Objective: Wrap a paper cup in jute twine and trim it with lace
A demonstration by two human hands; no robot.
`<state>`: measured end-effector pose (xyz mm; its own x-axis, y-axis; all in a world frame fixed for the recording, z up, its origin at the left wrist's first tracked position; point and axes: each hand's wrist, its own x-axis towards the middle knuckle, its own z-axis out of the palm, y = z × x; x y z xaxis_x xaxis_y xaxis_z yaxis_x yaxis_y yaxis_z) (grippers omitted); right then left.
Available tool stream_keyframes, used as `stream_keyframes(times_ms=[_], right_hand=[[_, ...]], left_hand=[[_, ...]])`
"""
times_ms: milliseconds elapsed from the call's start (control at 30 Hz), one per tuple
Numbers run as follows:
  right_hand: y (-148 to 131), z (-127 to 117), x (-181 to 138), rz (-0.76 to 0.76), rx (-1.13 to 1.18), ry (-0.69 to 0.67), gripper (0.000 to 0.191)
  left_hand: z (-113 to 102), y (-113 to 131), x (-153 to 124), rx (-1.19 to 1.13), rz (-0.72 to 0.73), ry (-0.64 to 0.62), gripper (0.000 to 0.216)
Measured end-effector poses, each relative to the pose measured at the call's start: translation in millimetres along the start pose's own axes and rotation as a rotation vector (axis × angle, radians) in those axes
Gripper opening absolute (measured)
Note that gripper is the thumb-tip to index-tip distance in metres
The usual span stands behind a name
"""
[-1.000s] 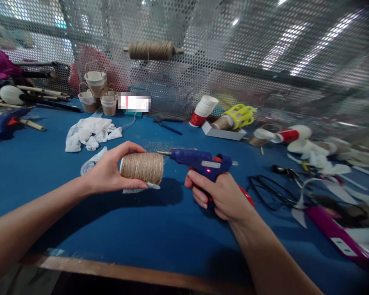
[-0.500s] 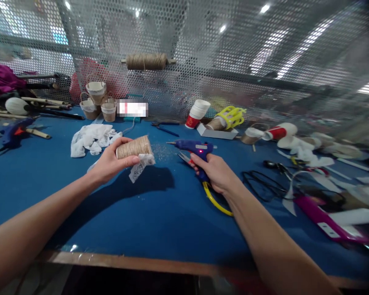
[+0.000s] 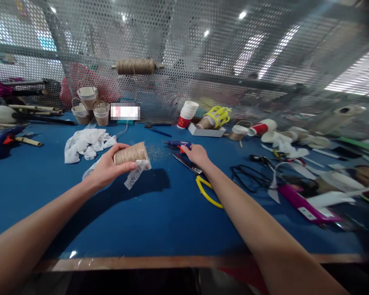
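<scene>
My left hand (image 3: 110, 166) is wrapped round a cup wound with twine (image 3: 130, 154), tilted on its side above the table. A strip of white lace (image 3: 134, 174) hangs from the cup's rim end. My right hand (image 3: 198, 155) is closed at the handle end of a blue glue gun (image 3: 176, 144), low over the table; its nozzle points left towards the cup. Most of the grip is hidden by the hand. Scissors with yellow handles (image 3: 204, 196) lie just below my right hand, partly under the forearm.
Crumpled white lace (image 3: 87, 143) lies left of the cup. Small twine baskets (image 3: 102, 114) stand behind it. Paper cups (image 3: 188, 114) and a white box (image 3: 206, 130) stand at the back. Black cable (image 3: 249, 176) and a purple power strip (image 3: 306, 207) lie right. Another glue gun (image 3: 3, 141) lies far left.
My right hand has moved away from me and lowered the glue gun towards the table, uncovering more of the scissors. My left hand holds the cup much as before. The view has turned slightly right.
</scene>
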<state>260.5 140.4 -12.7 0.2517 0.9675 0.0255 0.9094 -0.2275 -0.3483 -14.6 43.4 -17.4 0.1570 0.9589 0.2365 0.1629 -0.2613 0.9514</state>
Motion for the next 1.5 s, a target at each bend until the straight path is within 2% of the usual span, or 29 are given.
stream_keyframes(times_ms=[133,300,467,533,633,700,767,933,1067,1200,1400,1500], right_hand=[[-5.4,-5.1,-23.2,-0.112,-0.171,0.118,0.032],[-6.2,-6.9,-49.0,-0.290,-0.276,0.013,0.022],[-10.1,-7.0,-64.0,-0.434,-0.254,-0.062,0.010],[-17.5,-13.4,-77.0,-0.520,-0.202,-0.085,0.009],[-33.0,-29.5,-103.8,-0.708,-0.036,-0.077,0.020],[-42.6,-38.4,-120.3,-0.948,0.278,-0.046,0.022],[-49.3,-41.4,-131.0,-1.047,0.426,-0.049,0.023],[-52.6,-28.8,-135.5,-0.990,0.488,-0.008,0.013],[-49.7,-22.0,-135.8,-0.927,0.511,-0.058,0.007],[-46.4,-20.8,-137.8,-0.883,0.547,-0.076,0.004],[-40.1,-16.7,-130.0,-0.809,0.550,0.048,0.005],[-36.9,-13.1,-121.8,-0.776,0.489,0.137,0.008]], left_hand=[[-0.6,-0.5,0.1,0.017,-0.008,0.004,0.043],[-0.4,3.4,-0.3,0.027,-0.022,-0.004,0.043],[0.4,8.2,-2.2,0.000,-0.010,-0.020,0.044],[1.3,9.7,-3.5,-0.022,-0.011,-0.044,0.044],[4.1,11.8,-6.1,-0.088,-0.026,-0.080,0.045],[7.2,13.7,-7.8,-0.168,-0.061,-0.082,0.045],[11.2,16.4,-9.3,-0.271,-0.115,-0.058,0.046],[20.5,22.0,-12.2,-0.376,-0.221,-0.046,0.053],[23.6,19.9,-14.2,-0.367,-0.231,-0.065,0.053],[26.3,16.9,-15.5,-0.464,-0.301,-0.104,0.054],[29.7,20.8,-16.7,-0.628,-0.498,-0.322,0.067],[29.5,27.6,-18.3,-0.496,-0.544,-0.266,0.077]])
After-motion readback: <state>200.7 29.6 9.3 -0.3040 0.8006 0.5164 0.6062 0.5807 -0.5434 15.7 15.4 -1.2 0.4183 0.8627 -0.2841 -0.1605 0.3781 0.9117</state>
